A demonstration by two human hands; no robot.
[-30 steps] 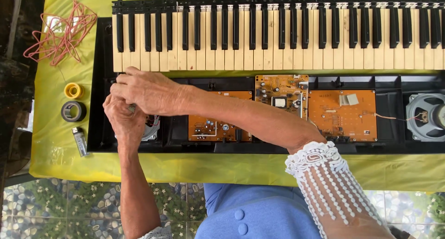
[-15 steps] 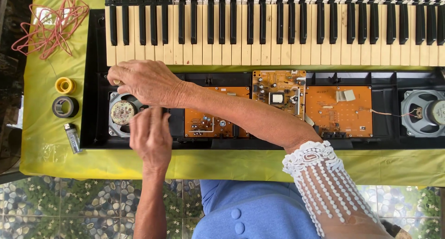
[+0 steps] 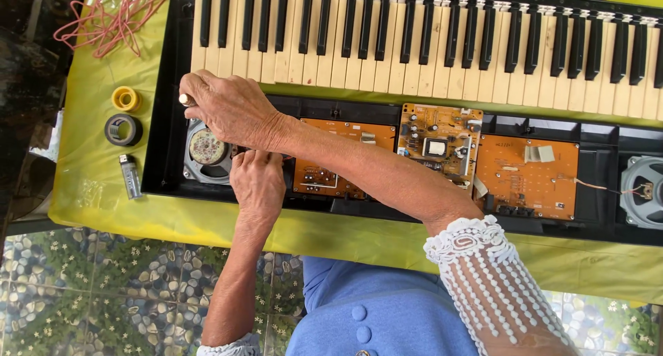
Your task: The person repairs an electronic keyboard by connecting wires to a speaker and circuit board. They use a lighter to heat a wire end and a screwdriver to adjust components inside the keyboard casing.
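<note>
1. An opened electronic keyboard (image 3: 428, 45) lies across a table covered with a yellow cloth (image 3: 90, 183); its black and cream keys run along the far side, and its inner parts lie bare along the near side.
2. The right hand (image 3: 231, 107) reaches across to the left end of the case, lying over the top edge of the left speaker (image 3: 207, 152). Its fingers are curled together around a small pale-tipped thing at the fingertips; what that thing is cannot be told.
3. The left hand (image 3: 259, 183) comes up from below, just right of the same speaker and under the right wrist. Its fingers are bent down against the case floor; whether they pinch anything cannot be told, since the right arm covers the fingertips.
4. The left speaker sits in the left corner of the black case, its round metal back facing up, partly hidden by both hands.
5. Three orange circuit boards (image 3: 528, 176) lie in a row to the right of the hands, and a second speaker (image 3: 646, 190) sits at the far right end with thin wires running to it.
6. On the cloth left of the case lie a small yellow roll (image 3: 126, 98), a black tape roll (image 3: 123, 129) and a lighter (image 3: 129, 176), with a tangle of pink wire (image 3: 114, 14) beyond them.
</note>
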